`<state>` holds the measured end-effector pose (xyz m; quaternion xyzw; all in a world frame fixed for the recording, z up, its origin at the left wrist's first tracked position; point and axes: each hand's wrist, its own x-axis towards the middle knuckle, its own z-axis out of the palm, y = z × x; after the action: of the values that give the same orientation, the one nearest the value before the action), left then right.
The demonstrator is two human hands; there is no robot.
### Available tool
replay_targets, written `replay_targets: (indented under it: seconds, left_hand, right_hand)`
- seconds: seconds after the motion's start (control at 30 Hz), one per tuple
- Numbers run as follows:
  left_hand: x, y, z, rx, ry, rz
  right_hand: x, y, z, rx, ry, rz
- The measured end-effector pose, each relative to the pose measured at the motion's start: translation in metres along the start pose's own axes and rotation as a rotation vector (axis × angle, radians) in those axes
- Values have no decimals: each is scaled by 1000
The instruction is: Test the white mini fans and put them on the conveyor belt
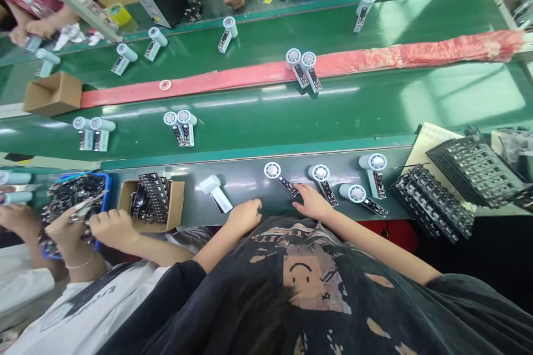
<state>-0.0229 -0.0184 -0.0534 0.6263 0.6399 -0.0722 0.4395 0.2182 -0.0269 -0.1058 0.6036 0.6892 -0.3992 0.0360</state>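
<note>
On the grey bench before me lies a light-blue handheld fan (pixel 272 171), its round head away from me and its open handle showing a dark circuit board. My right hand (pixel 313 202) has its fingertips closed at the end of that handle. Close to the bench's front edge, my left hand (pixel 245 216) is loosely curled, with nothing visible in it. To its left lies another fan (pixel 216 191), handle casing turned up. Right of my right hand are a fan (pixel 320 173), a second fan (pixel 357 193) and a third fan (pixel 376 162), all with circuit boards exposed.
Stacked circuit board panels (pixel 435 199) stand at the right. Left are a cardboard box (pixel 177 205) of boards and a blue bin (pixel 107 183) of small parts, beside a co-worker's hands (pixel 112 227). A green conveyor (pixel 250 116) with a red strip (pixel 245 75) carries several fans.
</note>
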Motion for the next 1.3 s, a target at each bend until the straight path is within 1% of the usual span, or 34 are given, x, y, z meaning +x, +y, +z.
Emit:
replay_targets:
  seconds: [0.07, 0.17, 0.27, 0.33, 0.43, 0.53, 0.6, 0.67, 0.73, 0.83, 0.97, 1.13, 1.2, 1.23, 1.3]
  left_hand:
    - [3, -7, -4, -11, 13, -41]
    - [12, -10, -18, -52, 70, -54]
    - [27, -14, -41, -95, 204, -27]
    - [40, -20, -60, -113, 283, -43]
    - [64, -38, -96, -126, 414, -130]
    - [91, -60, -132, -128, 611, -244]
    - [108, -75, -150, -129, 713, -347]
    - [123, -87, -161, -132, 754, -444]
    - [135, -96, -167, -130, 752, -498]
    - [149, -100, -170, -106, 733, -515]
    - [153, -88, -175, -55, 689, -528]
    - [147, -70, -183, -6, 640, -495]
    - [140, -67, -178, 6, 624, -473]
    - [136, -66, -173, 10, 616, -460]
    - [124, -65, -155, 15, 592, -418]
  right_hand:
    - [8, -5, 0, -6, 15, 3]
    - [22, -15, 1, -18, 36, 0]
    - [34, -22, 4, -31, 45, -6]
    - [39, -22, 6, -32, 49, -11]
    - [40, -16, 11, -16, 45, -18]
    - [36, -7, 18, 13, 40, -7]
    - [30, -2, 22, 30, 46, 11]
    - [24, 2, 26, 44, 56, 29]
    - [19, 3, 28, 57, 67, 38]
    - [15, -1, 29, 71, 79, 50]
    - [12, -15, 23, 80, 77, 106]
    - [14, -29, 12, 97, 64, 167]
    - [17, -32, 9, 100, 69, 192]
    - [18, -32, 7, 101, 75, 206]
    - [20, -32, 4, 105, 90, 236]
